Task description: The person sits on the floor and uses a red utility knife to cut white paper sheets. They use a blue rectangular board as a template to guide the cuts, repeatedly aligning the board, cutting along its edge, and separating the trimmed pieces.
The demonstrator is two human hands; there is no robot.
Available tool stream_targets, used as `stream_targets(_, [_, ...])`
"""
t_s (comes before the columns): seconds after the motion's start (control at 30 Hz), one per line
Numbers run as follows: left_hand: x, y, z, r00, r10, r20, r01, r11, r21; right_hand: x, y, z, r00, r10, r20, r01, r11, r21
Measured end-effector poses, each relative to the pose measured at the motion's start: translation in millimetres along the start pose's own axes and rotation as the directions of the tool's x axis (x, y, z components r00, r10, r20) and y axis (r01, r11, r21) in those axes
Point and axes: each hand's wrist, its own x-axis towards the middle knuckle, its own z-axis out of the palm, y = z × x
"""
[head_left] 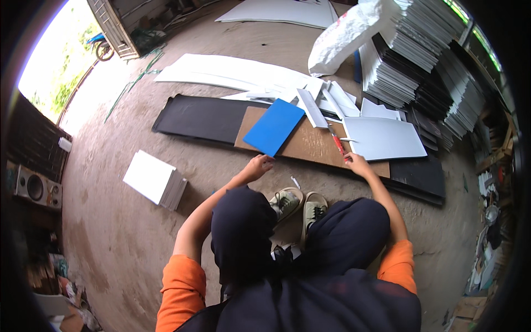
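A blue rectangular sheet (275, 126) lies tilted across a brown board (313, 145) in front of me. My left hand (259, 167) is at the sheet's near corner, its fingers bent and closed at that edge. In my right hand (358, 164) is a red utility knife (337, 143), its blade end pointing away from me. Just right of the knife a light grey-white sheet (385, 137) rests over the board's right part. A narrow white strip (312, 109) lies between the blue sheet and the knife's tip.
Black sheets (202, 117) lie beneath the board. White offcuts and long white sheets (221, 71) spread behind it. A stack of white pieces (152, 176) stands on the floor at left. Tall sheet stacks (390, 72) and a white sack (340, 44) are at far right.
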Motion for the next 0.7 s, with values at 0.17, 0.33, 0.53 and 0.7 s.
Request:
stream_targets(0.17, [58.7, -2.9, 31.4, 0.995, -0.088, 0.054, 0.09, 0.995, -0.045, 40.0, 30.5, 44.0, 0.934, -0.127, -0.333, 0.109, 0.991, -0.072])
stream_targets(0.33, [122.1, -10.3, 79.2, 0.976, -0.215, -0.032, 0.201, 0.95, -0.24, 71.3, 39.9, 67.3, 0.907, -0.05, -0.418, -0.055, 0.97, -0.236])
stream_targets(0.53, [195.1, 12.8, 112.4, 0.935, -0.349, 0.064, 0.317, 0.742, -0.591, 65.8, 45.9, 70.7, 0.9, 0.005, -0.436, -0.085, 0.983, -0.165])
stream_targets(0.7, [251.1, 8.6, 126.3, 0.946, -0.295, 0.135, 0.302, 0.65, -0.697, 56.5, 49.4, 69.3, 0.866, 0.237, -0.44, -0.104, 0.946, 0.306])
